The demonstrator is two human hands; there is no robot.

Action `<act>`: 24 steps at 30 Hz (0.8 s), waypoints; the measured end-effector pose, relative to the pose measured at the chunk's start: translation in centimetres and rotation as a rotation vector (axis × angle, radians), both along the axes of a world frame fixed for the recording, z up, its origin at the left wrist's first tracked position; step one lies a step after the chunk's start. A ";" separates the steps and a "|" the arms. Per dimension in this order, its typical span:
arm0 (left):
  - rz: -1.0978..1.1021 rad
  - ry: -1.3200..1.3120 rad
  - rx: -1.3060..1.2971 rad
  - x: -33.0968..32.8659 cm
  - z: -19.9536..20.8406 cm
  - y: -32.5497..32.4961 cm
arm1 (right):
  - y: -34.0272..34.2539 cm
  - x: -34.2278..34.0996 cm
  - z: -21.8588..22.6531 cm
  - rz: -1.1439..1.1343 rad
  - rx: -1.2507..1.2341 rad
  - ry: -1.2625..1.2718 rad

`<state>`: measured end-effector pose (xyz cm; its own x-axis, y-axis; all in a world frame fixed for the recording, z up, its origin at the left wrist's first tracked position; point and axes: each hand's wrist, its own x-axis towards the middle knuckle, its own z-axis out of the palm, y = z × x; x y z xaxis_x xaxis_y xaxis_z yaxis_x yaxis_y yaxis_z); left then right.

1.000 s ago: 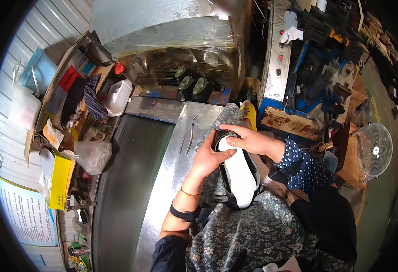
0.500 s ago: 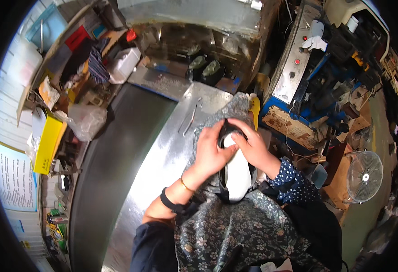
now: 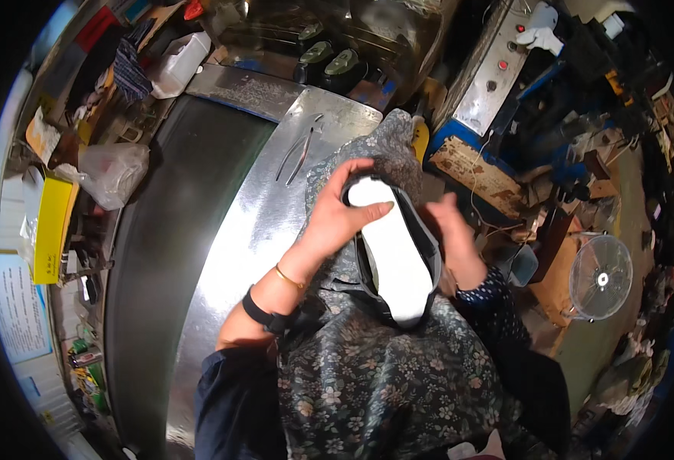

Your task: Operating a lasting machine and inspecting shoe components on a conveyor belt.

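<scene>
A dark shoe upper (image 3: 429,249) lies bottom up over my lap, its loose grey-black edge standing around a long white sole-shaped piece (image 3: 394,249). My left hand (image 3: 337,211) grips its far end, thumb pressed flat on the white surface and fingers around the outer side. Beside the shoe's right edge is my right hand (image 3: 460,241), slightly blurred, its fingers raised and apart with nothing seen in them. Under the shoe spreads a dark floral apron (image 3: 375,376), which also covers the lap.
Metal pincers (image 3: 297,157) lie on the shiny metal tabletop (image 3: 233,253), left of the apron. Further left runs a dark belt (image 3: 172,230). Several dark green shoes (image 3: 342,63) stand at the back. A machine panel (image 3: 490,80) and a fan (image 3: 601,277) are to the right.
My right hand has let go of the shoe's far end and moved right and down. My left hand keeps its grip there. The white bottom is now more exposed, and the whole view has shifted.
</scene>
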<state>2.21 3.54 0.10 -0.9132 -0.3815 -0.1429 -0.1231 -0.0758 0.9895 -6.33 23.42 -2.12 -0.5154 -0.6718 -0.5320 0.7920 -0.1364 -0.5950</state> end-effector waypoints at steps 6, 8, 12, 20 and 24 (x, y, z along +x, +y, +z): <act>0.022 0.127 0.013 1.9 -2.1 0.0 | -1.8 1.1 -0.8 0.457 0.382 0.952; 0.041 0.163 0.009 1.3 -2.4 -0.3 | -1.8 1.0 -0.5 0.447 0.547 1.664; 0.089 0.076 -0.339 0.0 -2.3 -0.4 | -3.0 0.4 0.8 0.417 0.790 2.297; 0.021 0.093 -0.080 0.7 -1.2 0.0 | 0.5 -0.8 -0.3 0.325 0.289 0.143; 0.026 0.074 -0.041 1.4 -1.1 0.0 | 3.6 3.1 -1.8 0.522 0.527 0.912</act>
<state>3.62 3.52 -1.02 -0.9106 -0.4091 -0.0592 -0.0483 -0.0371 0.9981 -3.19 27.04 -3.89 -0.5763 -0.7217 -0.3834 -0.0698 0.5110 -0.8568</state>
